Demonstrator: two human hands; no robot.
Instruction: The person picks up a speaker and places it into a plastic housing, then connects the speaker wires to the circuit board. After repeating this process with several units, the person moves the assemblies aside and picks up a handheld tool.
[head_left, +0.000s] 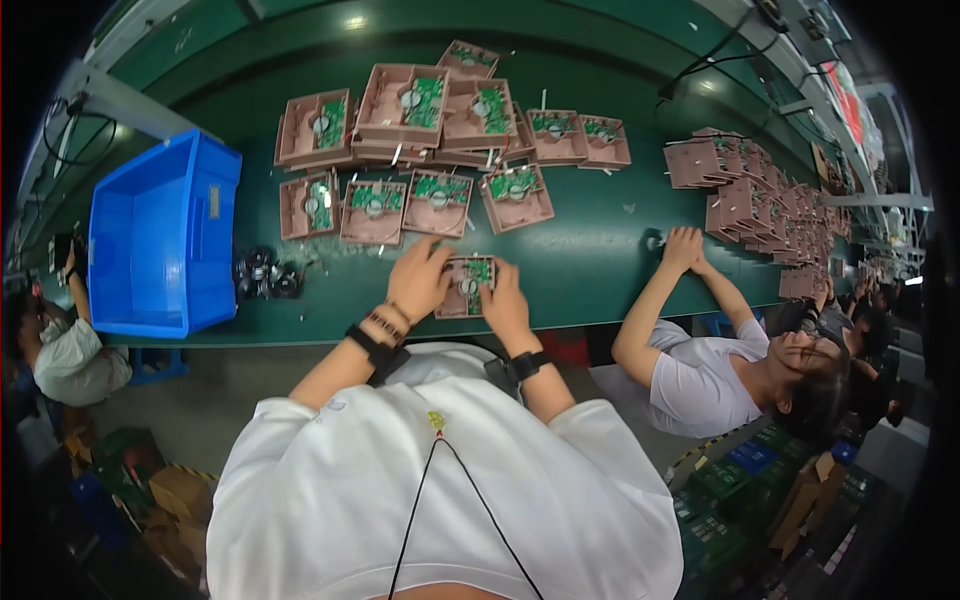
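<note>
Near the table's front edge, a small pink plastic housing (455, 309) lies between my hands, with a green circuit board (482, 270) inside. My left hand (420, 276) grips its left side, fingers curled over the far left corner. On the opposite side my right hand (508, 302) closes on the housing, the thumb and fingertips at the board's edge. Just beyond my hands sits a row of similar open housings (437, 218), each with a green board and a round pale part. The fingers partly cover the piece I hold.
Behind the row, more pink housings (400, 112) are stacked. A blue bin (212, 270) stands at the left, beside a cluster of dark round parts (268, 276). To the right a co-worker's hands (683, 248) rest together on the green table (600, 260); many housings (740, 215) are piled beyond.
</note>
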